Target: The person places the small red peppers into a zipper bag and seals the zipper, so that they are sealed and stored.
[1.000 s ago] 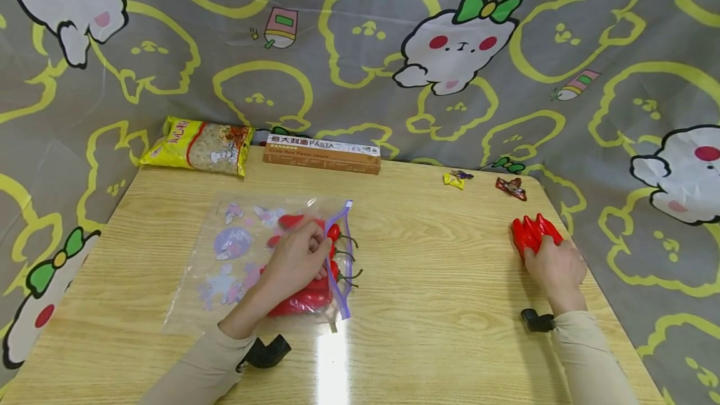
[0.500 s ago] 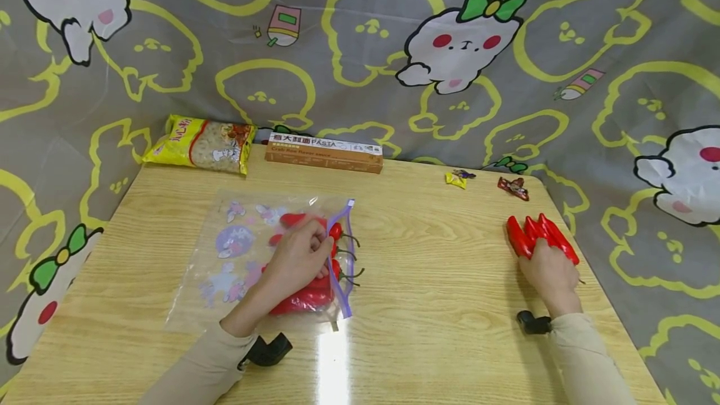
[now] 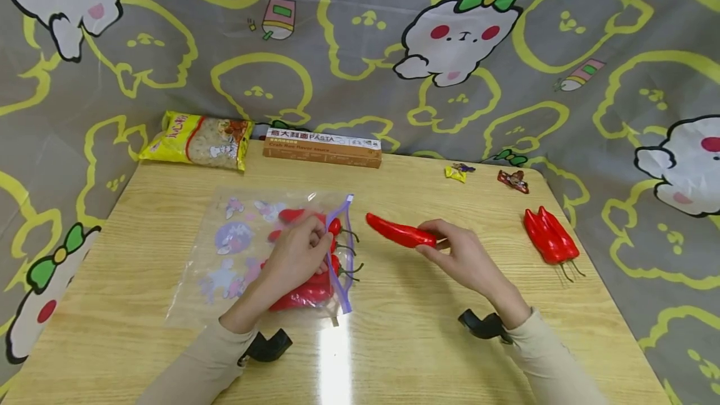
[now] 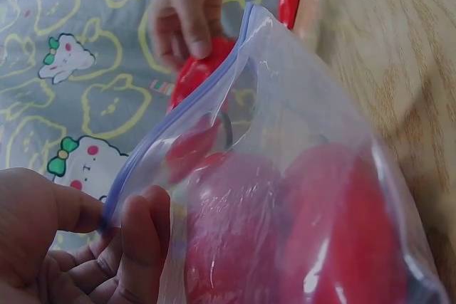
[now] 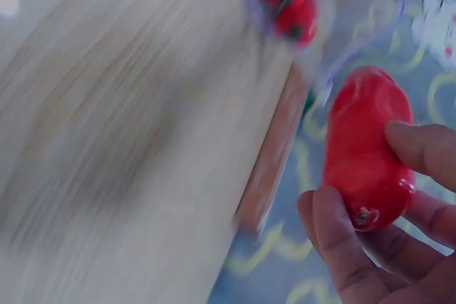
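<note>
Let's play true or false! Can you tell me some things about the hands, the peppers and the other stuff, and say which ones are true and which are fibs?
1. The left hand pinches the edge of the clear bag. True.
2. Two more peppers lie on the right side of the table. True.
3. There are no peppers in the clear bag. False: red peppers show inside it.
4. The right hand holds a red pepper. True.
5. That held pepper is inside the bag. False: it is outside the bag.
6. The pasta box is bright green. False: the pasta box is brown and white.
</note>
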`<state>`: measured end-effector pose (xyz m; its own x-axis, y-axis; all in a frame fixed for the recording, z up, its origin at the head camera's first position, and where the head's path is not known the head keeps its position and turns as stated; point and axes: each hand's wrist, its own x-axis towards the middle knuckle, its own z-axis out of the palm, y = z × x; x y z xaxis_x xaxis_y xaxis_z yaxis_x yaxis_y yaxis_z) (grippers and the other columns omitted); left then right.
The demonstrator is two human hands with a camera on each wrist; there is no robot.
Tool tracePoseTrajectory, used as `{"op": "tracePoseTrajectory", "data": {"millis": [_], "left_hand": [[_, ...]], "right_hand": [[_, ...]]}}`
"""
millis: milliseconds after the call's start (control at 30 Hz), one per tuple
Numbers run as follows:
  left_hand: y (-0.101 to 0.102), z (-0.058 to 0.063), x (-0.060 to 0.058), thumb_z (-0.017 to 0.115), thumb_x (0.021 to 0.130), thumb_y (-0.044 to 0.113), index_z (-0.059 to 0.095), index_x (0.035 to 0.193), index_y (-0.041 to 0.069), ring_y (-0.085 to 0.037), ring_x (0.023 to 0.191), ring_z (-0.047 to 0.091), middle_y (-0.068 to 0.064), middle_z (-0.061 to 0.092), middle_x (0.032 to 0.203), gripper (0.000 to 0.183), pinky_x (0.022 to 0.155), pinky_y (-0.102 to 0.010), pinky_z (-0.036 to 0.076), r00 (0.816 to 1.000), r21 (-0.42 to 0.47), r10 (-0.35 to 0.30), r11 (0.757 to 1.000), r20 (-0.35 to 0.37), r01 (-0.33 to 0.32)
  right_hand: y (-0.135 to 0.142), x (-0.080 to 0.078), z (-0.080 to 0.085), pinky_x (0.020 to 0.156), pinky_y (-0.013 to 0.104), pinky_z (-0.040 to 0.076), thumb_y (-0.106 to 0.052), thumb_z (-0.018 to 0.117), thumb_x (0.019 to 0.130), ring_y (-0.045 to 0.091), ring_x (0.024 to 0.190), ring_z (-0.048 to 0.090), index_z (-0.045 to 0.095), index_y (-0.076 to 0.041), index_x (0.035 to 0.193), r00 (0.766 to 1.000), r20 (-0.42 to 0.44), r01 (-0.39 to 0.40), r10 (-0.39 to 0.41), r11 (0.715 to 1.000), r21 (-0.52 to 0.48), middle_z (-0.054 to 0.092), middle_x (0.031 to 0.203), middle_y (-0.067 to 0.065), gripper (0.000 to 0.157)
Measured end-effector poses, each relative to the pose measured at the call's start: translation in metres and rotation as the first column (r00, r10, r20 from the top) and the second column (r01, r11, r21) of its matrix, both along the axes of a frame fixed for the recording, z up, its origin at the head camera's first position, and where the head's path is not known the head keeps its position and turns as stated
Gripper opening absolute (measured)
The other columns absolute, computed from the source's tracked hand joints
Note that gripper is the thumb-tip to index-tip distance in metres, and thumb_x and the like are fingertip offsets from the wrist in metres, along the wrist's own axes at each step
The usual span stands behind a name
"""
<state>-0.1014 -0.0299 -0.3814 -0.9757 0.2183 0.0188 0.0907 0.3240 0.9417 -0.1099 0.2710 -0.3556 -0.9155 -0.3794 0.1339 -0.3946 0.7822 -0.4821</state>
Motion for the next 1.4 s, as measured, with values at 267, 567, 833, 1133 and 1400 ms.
{"op": "tracePoseTrajectory", "data": {"millis": [267, 567, 833, 1133, 1400], "left_hand": [[-0.002, -0.001, 0.001, 0.055, 0.091, 0.016, 0.052, 0.086, 0.009, -0.016, 0.047, 0.059, -0.004, 0.058, 0.062, 0.009, 0.044, -0.029, 0.050, 1.000, 0.013, 0.008, 1.000, 0.017, -0.008], [-0.002, -0.002, 0.001, 0.055, 0.091, 0.017, 0.052, 0.085, 0.010, -0.015, 0.047, 0.059, -0.003, 0.057, 0.060, 0.010, 0.045, -0.029, 0.050, 1.000, -0.001, 0.002, 1.000, 0.007, -0.002], [-0.002, -0.004, 0.003, 0.054, 0.092, 0.019, 0.052, 0.083, 0.010, -0.014, 0.047, 0.059, -0.003, 0.057, 0.057, 0.013, 0.045, -0.030, 0.049, 1.000, -0.008, -0.006, 1.000, 0.008, 0.006], [0.000, -0.005, 0.001, 0.055, 0.091, 0.015, 0.053, 0.082, 0.008, -0.013, 0.045, 0.057, -0.002, 0.056, 0.056, 0.012, 0.043, -0.029, 0.048, 1.000, -0.014, 0.007, 1.000, -0.014, -0.007], [-0.001, -0.001, 0.001, 0.055, 0.091, 0.016, 0.051, 0.083, 0.010, -0.013, 0.046, 0.059, -0.002, 0.057, 0.059, 0.011, 0.043, -0.028, 0.049, 1.000, -0.007, 0.018, 1.000, -0.011, -0.018]], "right_hand": [[-0.062, -0.003, -0.007, 0.070, 0.020, 0.052, -0.012, 0.064, 0.084, 0.009, 0.086, 0.059, 0.062, -0.009, 0.114, 0.968, -0.030, -0.248, 0.249, 0.968, 0.042, 0.059, 0.103, 0.000, 0.030], [-0.097, -0.019, -0.019, 0.073, 0.026, 0.053, -0.021, 0.061, 0.089, 0.012, 0.090, 0.062, 0.058, -0.007, 0.119, 0.933, 0.116, -0.320, 0.340, 0.933, -0.162, 0.064, 0.109, 0.002, 0.034], [-0.112, -0.026, -0.030, 0.071, 0.023, 0.052, -0.016, 0.058, 0.090, 0.012, 0.086, 0.062, 0.061, -0.007, 0.117, 0.905, 0.184, -0.344, 0.385, 0.913, -0.219, 0.063, 0.107, 0.003, 0.028], [-0.118, -0.027, -0.032, 0.072, 0.022, 0.051, -0.014, 0.056, 0.091, 0.012, 0.089, 0.063, 0.059, -0.010, 0.118, 0.910, 0.203, -0.327, 0.361, 0.927, -0.183, 0.064, 0.105, 0.005, 0.027], [-0.073, -0.024, -0.016, 0.073, 0.027, 0.052, -0.013, 0.058, 0.090, 0.017, 0.087, 0.063, 0.060, -0.004, 0.117, 0.979, 0.058, -0.184, 0.193, 0.974, -0.134, 0.065, 0.107, 0.011, 0.028]]}}
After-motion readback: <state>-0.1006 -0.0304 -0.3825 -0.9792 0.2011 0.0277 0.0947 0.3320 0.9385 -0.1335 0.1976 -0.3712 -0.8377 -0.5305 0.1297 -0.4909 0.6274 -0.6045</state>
